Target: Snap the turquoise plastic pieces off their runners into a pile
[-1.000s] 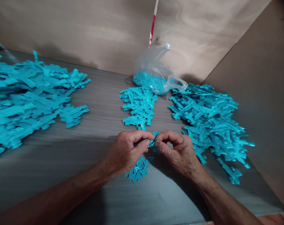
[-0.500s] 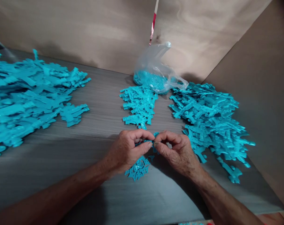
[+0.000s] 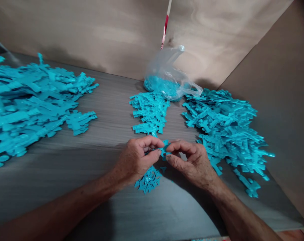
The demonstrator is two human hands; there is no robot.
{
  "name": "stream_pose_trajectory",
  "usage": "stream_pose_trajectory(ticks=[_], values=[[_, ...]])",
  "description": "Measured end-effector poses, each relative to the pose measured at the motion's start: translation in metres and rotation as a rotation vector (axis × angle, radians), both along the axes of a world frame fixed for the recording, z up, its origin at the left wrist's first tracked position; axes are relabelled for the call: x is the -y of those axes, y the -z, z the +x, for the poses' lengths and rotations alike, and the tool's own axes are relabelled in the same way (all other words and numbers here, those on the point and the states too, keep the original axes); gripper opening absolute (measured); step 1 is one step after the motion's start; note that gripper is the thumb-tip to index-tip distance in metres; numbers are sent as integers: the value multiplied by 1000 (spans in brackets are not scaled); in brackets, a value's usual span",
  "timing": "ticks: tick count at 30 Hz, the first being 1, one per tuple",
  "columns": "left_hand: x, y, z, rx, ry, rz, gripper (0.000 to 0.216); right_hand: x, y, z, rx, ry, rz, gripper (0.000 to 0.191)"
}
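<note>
My left hand [image 3: 139,155] pinches a small flat turquoise plastic piece [image 3: 164,150] between thumb and forefinger. At the piece's right edge is my right hand [image 3: 188,160], thumb and forefinger bent around that edge; its other fingers are curled. Part of the piece is hidden behind the fingertips. Below my left hand lies a little heap of jagged turquoise scraps [image 3: 148,180], with one loose scrap [image 3: 163,169] beside it. Just beyond my hands is a narrow pile of flat turquoise plastic pieces [image 3: 150,112].
A large pile of turquoise parts [image 3: 33,103] spreads across the table's left side. Another pile [image 3: 224,124] stands at right, near the side panel [image 3: 282,90]. At the back, a clear plastic bag [image 3: 167,77] holds turquoise bits. A red-and-white strip [image 3: 166,25] hangs above it.
My fingertips have moved slightly apart, exposing more of the piece between them. A tiny turquoise speck now shows on the table below my right hand. The piles have not changed.
</note>
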State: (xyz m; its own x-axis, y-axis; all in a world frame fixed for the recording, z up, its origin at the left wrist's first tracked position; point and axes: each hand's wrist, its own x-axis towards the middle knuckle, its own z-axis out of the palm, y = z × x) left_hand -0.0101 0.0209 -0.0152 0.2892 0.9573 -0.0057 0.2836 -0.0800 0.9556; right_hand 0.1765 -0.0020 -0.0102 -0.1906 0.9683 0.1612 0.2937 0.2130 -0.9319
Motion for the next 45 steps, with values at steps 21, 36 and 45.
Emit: stream_pose_trajectory(ticks=[21,36,45], values=[[4,-7,2,46,35,15,26,5,8,-8,-2,128,92,9],[2,-3,0,58,-14,-44,23,2,4,-7,-16,92,144,6],[-1,-6,3,211,-24,-244,19,-8,1,1,-410,210,-233,6]])
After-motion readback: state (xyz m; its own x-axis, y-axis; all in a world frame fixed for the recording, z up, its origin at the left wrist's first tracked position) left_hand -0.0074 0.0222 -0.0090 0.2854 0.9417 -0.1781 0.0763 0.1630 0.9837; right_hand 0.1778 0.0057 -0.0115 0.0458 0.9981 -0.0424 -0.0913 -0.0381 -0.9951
